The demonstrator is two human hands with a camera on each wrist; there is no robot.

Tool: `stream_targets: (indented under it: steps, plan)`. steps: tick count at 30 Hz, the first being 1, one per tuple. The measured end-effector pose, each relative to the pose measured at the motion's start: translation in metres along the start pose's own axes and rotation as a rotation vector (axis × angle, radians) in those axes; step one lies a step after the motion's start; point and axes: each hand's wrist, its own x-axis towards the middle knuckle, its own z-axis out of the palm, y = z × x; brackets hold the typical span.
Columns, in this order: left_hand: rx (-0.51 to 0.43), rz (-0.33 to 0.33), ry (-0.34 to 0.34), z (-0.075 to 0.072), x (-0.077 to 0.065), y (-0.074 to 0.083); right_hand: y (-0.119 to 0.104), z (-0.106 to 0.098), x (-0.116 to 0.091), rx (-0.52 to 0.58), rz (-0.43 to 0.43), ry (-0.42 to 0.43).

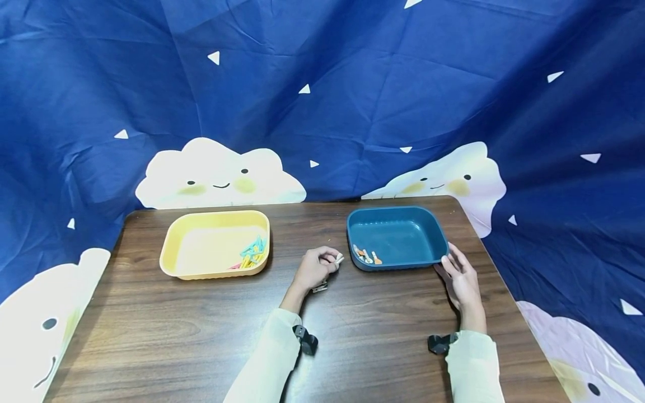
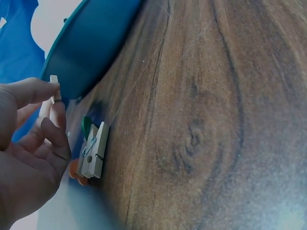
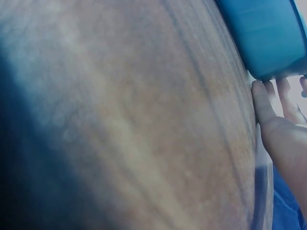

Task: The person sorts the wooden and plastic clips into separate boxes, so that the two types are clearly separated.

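Note:
My left hand (image 1: 314,268) pinches a small wooden clothespin (image 2: 55,86) between thumb and fingertips, just left of the blue bin (image 1: 398,266). Below that hand, a wooden clothespin (image 2: 98,149) lies on the table, with green and orange pieces beside it; in the head view the hand partly covers this spot. At the bin's right front corner, my right hand (image 1: 461,280) touches the outside wall with extended fingers (image 3: 261,100). Several orange-and-white clothespins (image 1: 368,256) lie in the bin's front left corner.
On the left of the wooden table (image 1: 201,330) stands a yellow bin (image 1: 173,257). Several blue, yellow and pink clothespins (image 1: 253,251) are heaped in its right front corner. A blue cloth (image 1: 332,112) with clouds hangs behind the table.

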Motion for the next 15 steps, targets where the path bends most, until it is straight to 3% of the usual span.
stream_targets:
  steps: [15]
  plan:
    - [-0.031, -0.011, -0.009, 0.0003, 0.0014, 0.0077, 0.0009, -0.0008, -0.0005, -0.009, -0.007, 0.003]
